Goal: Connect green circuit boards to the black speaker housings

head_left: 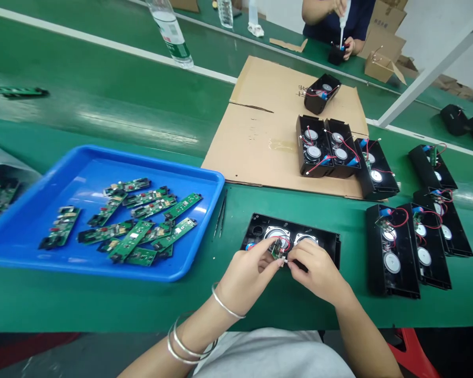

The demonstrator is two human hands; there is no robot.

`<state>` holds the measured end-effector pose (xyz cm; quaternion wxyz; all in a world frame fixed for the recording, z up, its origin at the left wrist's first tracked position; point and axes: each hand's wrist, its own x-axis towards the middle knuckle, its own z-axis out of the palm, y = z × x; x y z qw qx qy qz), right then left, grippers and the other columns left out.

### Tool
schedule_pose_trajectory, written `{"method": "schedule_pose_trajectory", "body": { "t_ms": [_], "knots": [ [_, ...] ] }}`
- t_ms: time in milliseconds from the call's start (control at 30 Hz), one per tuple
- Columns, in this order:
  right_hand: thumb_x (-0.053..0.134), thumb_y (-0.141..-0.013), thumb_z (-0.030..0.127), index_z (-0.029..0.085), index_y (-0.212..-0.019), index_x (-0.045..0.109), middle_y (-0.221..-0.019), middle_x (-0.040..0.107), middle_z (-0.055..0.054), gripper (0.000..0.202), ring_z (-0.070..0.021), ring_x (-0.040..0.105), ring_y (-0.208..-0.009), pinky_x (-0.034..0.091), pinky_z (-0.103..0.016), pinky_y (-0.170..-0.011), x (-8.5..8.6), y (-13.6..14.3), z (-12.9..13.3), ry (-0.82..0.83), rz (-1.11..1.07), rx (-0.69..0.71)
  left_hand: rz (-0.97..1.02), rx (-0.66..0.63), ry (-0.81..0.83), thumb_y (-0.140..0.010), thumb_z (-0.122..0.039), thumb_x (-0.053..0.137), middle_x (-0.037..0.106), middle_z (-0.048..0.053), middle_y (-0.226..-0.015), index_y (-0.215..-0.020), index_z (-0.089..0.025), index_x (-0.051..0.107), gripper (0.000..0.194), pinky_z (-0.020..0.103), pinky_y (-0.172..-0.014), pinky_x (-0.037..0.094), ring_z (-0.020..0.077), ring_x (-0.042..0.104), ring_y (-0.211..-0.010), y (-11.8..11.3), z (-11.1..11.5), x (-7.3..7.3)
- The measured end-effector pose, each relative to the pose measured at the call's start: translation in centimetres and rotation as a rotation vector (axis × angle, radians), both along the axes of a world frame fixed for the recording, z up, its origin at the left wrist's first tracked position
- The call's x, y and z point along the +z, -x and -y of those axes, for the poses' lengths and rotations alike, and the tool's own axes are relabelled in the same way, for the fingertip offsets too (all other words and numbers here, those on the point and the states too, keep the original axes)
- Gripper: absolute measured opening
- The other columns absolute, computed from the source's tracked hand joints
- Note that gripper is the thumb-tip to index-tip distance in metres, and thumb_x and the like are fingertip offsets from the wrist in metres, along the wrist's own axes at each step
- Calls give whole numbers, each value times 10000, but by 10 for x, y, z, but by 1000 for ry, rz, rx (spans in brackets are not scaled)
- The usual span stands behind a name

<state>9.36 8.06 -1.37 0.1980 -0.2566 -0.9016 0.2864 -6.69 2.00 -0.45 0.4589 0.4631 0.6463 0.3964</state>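
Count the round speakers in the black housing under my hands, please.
2: the left speaker, partly behind the left hand, and the right speaker, partly behind the right hand. Both hands cover some of the black housing, so others may be hidden.

Open tabletop (pixel 82 304) at lower left, blue tray (pixel 71 181) filling left, speaker housing (pixel 293 231) blocking lower centre, more housings (pixel 373 254) crowding right

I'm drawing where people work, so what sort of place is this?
Probably an electronics workshop or factory: there's a blue tray of green circuit boards, several wired black speaker boxes, and another person working across the table.
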Motion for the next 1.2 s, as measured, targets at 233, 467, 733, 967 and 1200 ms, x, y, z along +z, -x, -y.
{"method": "schedule_pose_trajectory", "body": {
  "t_ms": [233, 467, 733, 967, 1200],
  "knots": [
    [409, -865, 122, 169, -740, 536, -719, 550, -40, 184, -148, 479, -668, 408, -265, -591, 3, 4, -1, -34, 51, 8, -29, -22, -12, -736, -254, 535, 688, 2, -619, -1016, -174, 619, 303, 245, -535, 553, 176, 674, -551, 1, -2, 2],
    [430, -917, 197, 178, -791, 557, -745, 579, -38, 180, -152, 521, -681, 438, -276, -615, 0, 6, 1, 18, -3, -72, -122, -62, -76, -784, -244, 484, 729, 22, -739, -1033, -205, 614, 283, 253, -590, 556, 199, 702, -647, 3, -2, 3],
    [506, -876, 192, 178, -972, 569, -759, 602, -26, 116, -145, 559, -652, 475, -259, -589, -9, 9, 2, 141, -44, -235, -80, -142, -142, -790, -215, 455, 723, 36, -972, -1018, -223, 627, 285, 269, -716, 563, 192, 700, -772, 9, -2, -2],
    [619, -773, 246, 206, -787, 461, -669, 575, 22, 164, -115, 538, -532, 454, -224, -488, -15, 15, 9, 311, -117, -449, 78, 1, -16, -733, -258, 558, 734, 13, -868, -973, -222, 621, 250, 281, -663, 600, 191, 707, -682, 7, -4, -2],
    [503, -837, 262, 187, -911, 568, -711, 612, -5, 124, -103, 558, -494, 474, -224, -475, -12, 12, 6, 539, -268, -496, 186, 136, 42, -711, -299, 606, 740, 27, -872, -986, -198, 585, 295, 291, -659, 615, 219, 718, -732, 2, -4, -2]
  ]
}}
